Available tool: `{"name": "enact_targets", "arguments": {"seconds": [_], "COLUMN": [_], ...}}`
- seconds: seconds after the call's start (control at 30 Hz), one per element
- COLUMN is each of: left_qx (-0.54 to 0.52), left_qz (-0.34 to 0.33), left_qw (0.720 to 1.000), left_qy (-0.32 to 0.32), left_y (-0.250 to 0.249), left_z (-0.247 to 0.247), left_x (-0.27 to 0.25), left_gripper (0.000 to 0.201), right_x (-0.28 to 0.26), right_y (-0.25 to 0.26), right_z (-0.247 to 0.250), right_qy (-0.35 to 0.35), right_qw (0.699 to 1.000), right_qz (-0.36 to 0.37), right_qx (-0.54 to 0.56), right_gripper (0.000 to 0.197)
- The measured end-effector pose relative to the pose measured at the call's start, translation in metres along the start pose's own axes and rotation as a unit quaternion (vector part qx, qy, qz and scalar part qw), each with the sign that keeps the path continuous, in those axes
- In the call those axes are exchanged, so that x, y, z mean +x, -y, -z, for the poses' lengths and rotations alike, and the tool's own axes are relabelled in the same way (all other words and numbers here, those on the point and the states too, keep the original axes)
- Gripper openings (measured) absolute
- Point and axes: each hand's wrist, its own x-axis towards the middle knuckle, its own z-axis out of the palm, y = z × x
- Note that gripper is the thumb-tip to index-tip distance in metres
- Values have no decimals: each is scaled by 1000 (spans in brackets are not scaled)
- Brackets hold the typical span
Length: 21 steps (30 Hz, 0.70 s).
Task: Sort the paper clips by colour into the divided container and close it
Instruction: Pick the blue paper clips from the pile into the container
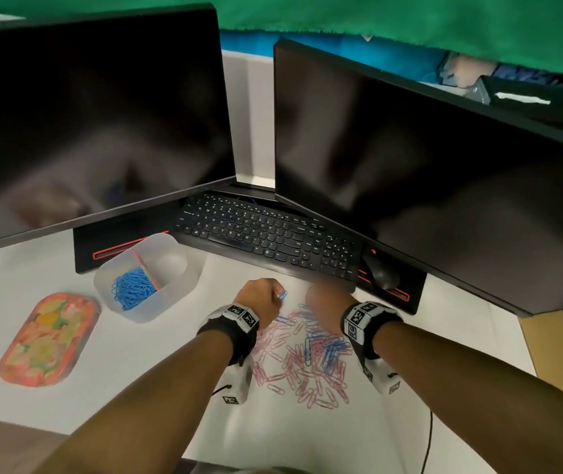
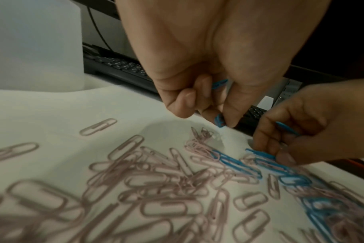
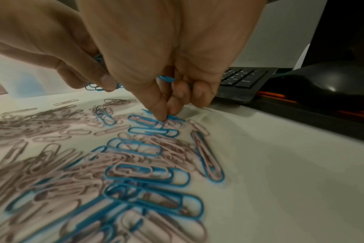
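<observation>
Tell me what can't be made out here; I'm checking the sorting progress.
- Right hand: motion-blurred in the head view.
- Count of blue paper clips held in left hand: curled fingers hide most.
- Translucent divided plastic container: its far compartment is too hazy in the head view to judge.

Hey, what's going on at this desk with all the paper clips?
A person is sorting clips by colour. The left hand holds blue clips in a pinch grip, and the right hand, also holding blue ones, is picking another from the mixed pink and blue pile. The container sits open with blue clips in one compartment; the other looks empty. Its lid lies beside it, so pink is not yet started.
</observation>
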Motion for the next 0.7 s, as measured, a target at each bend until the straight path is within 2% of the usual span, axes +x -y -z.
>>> {"name": "enact_targets", "arguments": {"seconds": [0.2,0.53,0.63,0.7], "left_qx": [-67,-82,-104,-165], "left_qz": [28,26,30,33], "left_qw": [997,996,994,986], "left_qy": [-12,-1,1,4], "left_y": [2,8,12,14], "left_z": [4,14,15,16], "left_x": [-4,-15,-19,-20], "left_gripper": [21,18,18,17], "right_x": [-1,-7,-11,-11], "right_y": [-3,3,-1,-2], "right_z": [2,10,13,15], "right_qy": [48,84,67,63], "right_qw": [998,995,995,987], "right_qz": [-39,-57,-65,-83], "right_qx": [-3,-8,42,122], "right_gripper": [22,9,13,20]}}
